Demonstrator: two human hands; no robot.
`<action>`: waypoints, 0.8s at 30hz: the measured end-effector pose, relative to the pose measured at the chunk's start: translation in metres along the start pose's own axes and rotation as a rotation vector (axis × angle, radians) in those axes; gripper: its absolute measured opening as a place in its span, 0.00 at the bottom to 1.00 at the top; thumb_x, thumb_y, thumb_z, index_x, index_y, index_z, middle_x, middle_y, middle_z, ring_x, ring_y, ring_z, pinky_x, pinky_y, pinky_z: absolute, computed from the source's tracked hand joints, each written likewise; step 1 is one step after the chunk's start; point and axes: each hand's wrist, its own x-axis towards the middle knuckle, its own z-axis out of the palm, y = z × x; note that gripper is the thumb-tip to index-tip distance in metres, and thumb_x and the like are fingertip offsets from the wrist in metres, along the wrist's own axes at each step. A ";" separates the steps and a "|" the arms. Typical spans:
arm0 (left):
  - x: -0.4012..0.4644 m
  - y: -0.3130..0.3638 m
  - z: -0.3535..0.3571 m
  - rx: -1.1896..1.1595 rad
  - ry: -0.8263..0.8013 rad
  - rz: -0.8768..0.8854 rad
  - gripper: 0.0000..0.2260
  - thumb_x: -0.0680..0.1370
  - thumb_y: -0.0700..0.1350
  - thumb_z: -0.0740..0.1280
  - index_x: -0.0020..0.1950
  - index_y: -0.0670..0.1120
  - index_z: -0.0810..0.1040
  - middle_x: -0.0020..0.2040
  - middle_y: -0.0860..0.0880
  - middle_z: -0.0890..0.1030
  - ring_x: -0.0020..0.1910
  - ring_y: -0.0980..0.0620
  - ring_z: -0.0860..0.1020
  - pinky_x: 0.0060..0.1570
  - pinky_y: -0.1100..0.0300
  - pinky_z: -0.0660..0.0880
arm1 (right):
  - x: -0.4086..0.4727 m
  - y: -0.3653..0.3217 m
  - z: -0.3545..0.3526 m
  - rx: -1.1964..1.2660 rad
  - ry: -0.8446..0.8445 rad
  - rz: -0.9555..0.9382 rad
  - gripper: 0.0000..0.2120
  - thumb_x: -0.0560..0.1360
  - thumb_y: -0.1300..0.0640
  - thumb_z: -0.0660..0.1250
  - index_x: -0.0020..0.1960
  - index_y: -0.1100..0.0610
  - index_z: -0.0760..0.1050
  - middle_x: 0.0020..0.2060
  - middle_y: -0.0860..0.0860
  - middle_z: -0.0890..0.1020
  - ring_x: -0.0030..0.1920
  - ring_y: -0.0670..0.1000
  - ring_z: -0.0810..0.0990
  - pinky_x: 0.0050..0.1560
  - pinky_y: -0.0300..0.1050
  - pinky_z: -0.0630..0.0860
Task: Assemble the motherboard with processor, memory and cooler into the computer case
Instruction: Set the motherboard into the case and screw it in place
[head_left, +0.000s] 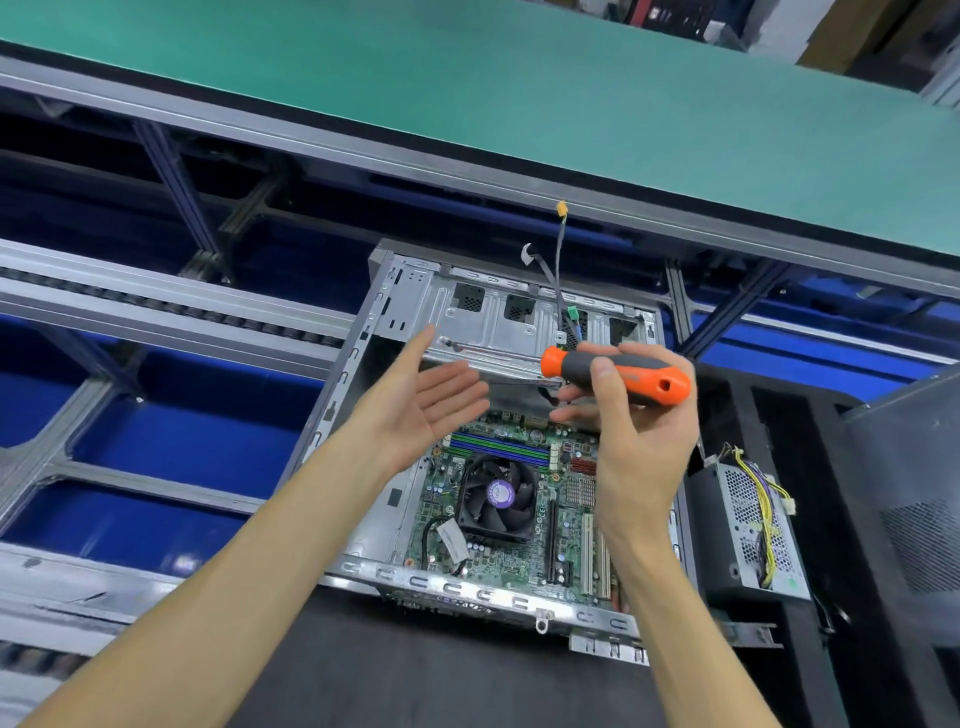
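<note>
The open computer case (358, 374) lies on its side on the dark bench. Inside it sits the green motherboard (571, 519), carrying the black cooler fan (498, 496) with a purple hub and the memory slots (498, 449). My right hand (639, 431) grips an orange and grey screwdriver (618, 374) above the board; its thin shaft points left. My left hand (431, 400) hovers with fingers straight and palm turned towards the shaft, holding nothing.
A power supply (748, 530) with yellow wires lies right of the case, beside a dark perforated panel (914, 519). Loose cables (561, 260) rise from the case's far end. A green shelf (571, 104) overhangs behind. Blue bins (182, 441) and metal rails fill the left.
</note>
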 end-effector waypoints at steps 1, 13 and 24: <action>-0.001 -0.001 -0.006 0.138 -0.004 -0.002 0.23 0.77 0.56 0.70 0.57 0.36 0.80 0.51 0.38 0.85 0.50 0.42 0.85 0.42 0.51 0.83 | 0.004 -0.002 -0.001 -0.011 -0.003 -0.012 0.10 0.80 0.64 0.68 0.58 0.56 0.71 0.50 0.59 0.84 0.36 0.61 0.83 0.35 0.47 0.82; -0.021 -0.057 -0.035 2.011 -0.270 -0.050 0.31 0.82 0.59 0.57 0.79 0.42 0.57 0.81 0.41 0.42 0.77 0.41 0.60 0.74 0.48 0.61 | 0.028 0.033 0.032 -0.441 -0.432 -0.054 0.14 0.77 0.51 0.71 0.56 0.44 0.67 0.42 0.49 0.82 0.38 0.52 0.85 0.39 0.49 0.81; -0.021 -0.054 -0.036 1.982 -0.283 -0.040 0.26 0.82 0.58 0.57 0.73 0.42 0.64 0.80 0.38 0.48 0.76 0.42 0.61 0.69 0.49 0.64 | 0.027 0.066 0.044 -0.752 -0.630 -0.128 0.16 0.78 0.49 0.70 0.56 0.46 0.64 0.33 0.48 0.77 0.31 0.50 0.77 0.34 0.52 0.75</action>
